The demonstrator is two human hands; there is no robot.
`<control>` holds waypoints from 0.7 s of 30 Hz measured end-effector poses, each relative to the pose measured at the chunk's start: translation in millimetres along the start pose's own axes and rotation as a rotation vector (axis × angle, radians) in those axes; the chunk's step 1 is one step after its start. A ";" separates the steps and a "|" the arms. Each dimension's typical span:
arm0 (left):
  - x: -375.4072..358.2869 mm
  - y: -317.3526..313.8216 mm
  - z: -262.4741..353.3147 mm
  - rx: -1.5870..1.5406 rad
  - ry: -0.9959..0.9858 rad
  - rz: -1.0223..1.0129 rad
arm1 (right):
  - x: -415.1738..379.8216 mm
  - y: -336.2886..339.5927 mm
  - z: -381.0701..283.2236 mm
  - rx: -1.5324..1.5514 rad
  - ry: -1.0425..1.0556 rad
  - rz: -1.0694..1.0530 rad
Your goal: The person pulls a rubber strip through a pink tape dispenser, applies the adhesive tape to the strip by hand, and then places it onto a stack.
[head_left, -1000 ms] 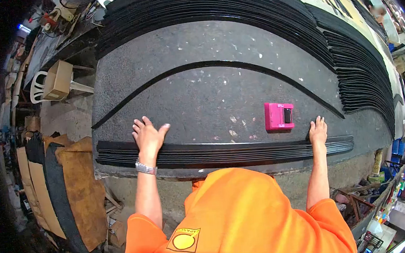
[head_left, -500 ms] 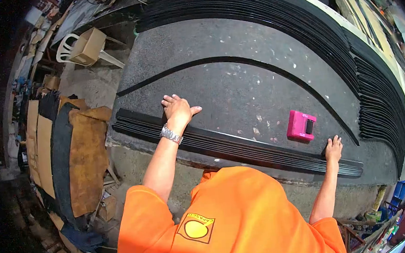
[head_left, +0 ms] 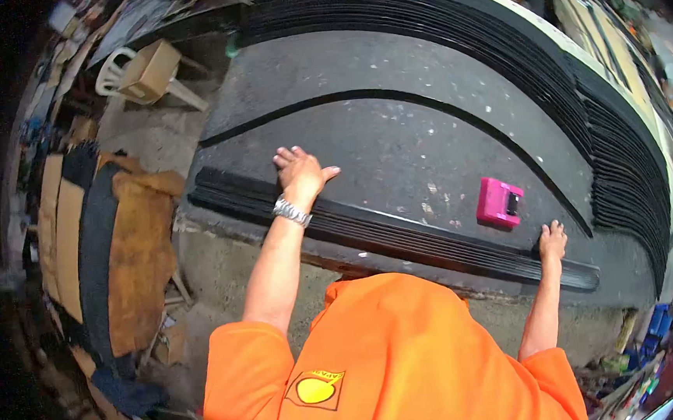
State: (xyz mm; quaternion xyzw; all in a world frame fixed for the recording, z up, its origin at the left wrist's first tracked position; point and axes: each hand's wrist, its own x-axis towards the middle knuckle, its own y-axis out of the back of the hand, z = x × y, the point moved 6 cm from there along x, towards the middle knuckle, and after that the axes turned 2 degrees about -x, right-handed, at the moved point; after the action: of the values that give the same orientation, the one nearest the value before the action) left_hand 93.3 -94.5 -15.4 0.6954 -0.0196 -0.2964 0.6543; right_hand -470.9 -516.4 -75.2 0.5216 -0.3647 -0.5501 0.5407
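Note:
Several long black strips [head_left: 416, 237] lie side by side in a flat bundle along the table's near edge. My left hand [head_left: 303, 177], with a metal watch at the wrist, rests across the left part of this bundle, its fingers and thumb spread. Near the bundle's right end, my right hand [head_left: 553, 243] lies on its far side with fingers stretched out; neither hand grips anything. A single black strip [head_left: 367, 95] arches across the table beyond both hands. Left of my right hand sits a pink box-shaped object [head_left: 492, 201] with a black part on its right side.
Large stacks of black strips [head_left: 416, 5] line the far and right sides of the dark, paint-specked table [head_left: 386, 144]. A white plastic chair [head_left: 112, 73] holding a cardboard box [head_left: 147, 71] stands at the left. Below it are brown and dark sheets [head_left: 141, 263].
The view has tilted and shifted slightly. Both hands remain spread on the bundle of strips, and the single strip and pink object stay in place.

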 end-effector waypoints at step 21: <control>14.3 -12.0 -6.6 0.052 0.021 -0.025 | -21.6 10.8 -11.2 0.120 -0.042 0.093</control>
State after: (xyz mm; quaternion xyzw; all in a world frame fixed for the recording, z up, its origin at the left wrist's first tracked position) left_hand 103.7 -92.9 -32.2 0.7155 -0.0120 -0.2966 0.6324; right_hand -460.5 -495.1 -63.0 0.5239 -0.4319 -0.5123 0.5259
